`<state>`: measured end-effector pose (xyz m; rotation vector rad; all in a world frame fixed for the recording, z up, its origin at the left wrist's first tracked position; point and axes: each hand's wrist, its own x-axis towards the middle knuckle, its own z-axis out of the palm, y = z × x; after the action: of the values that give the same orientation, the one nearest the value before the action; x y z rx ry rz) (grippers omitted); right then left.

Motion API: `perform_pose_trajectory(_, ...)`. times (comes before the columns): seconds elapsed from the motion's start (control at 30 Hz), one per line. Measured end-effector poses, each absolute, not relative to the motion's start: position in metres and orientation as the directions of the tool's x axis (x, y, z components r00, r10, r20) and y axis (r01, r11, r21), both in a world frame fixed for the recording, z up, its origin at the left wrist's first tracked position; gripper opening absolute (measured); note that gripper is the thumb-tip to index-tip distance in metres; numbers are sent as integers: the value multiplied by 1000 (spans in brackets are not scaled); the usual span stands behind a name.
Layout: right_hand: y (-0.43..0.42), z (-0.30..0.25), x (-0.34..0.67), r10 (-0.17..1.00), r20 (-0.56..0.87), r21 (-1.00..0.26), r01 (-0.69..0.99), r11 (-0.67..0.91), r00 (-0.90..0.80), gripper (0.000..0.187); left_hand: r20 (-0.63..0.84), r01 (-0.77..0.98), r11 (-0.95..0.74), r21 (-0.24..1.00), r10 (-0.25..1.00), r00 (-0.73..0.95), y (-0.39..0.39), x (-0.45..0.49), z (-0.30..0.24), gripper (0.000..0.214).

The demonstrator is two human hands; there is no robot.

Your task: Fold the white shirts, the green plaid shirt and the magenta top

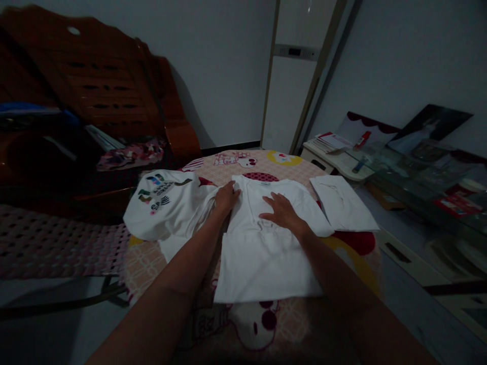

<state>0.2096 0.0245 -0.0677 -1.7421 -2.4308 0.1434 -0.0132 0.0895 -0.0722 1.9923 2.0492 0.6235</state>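
A white T-shirt (266, 253) lies spread on a round table with a pink cartoon-print cloth (289, 319). My left hand (226, 198) rests on the shirt's left shoulder edge, fingers curled onto the fabric. My right hand (280, 212) lies flat on the shirt's chest, fingers stretched out. To the left sits a crumpled white garment with a colourful print (163, 203). On the table's right side lies a folded white garment (342, 203).
A dark wooden bench (95, 91) with a floral cloth stands at the left. A woven seat (57, 243) is in front of it. A low glass-topped cabinet (418, 172) with papers and pictures runs along the right wall. A white door (292, 86) is behind the table.
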Motion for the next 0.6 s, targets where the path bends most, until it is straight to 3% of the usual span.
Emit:
perform_pose_trajectory(0.27, 26, -77, 212, 945, 54, -127, 937, 326, -322, 82, 260, 903, -8, 429, 959, -115, 102, 0, -81, 44)
perform_pose_trajectory(0.4, 25, -82, 213, 937, 69, -125, 929, 349, -343, 84, 244, 909, 0, 416, 963, -111, 110, -2, -83, 49)
perform_pose_trajectory(0.6, 24, -87, 212, 929, 79, -98, 924, 369, -362, 85, 240, 908, -58, 414, 970, -47, 113, -9, -80, 38)
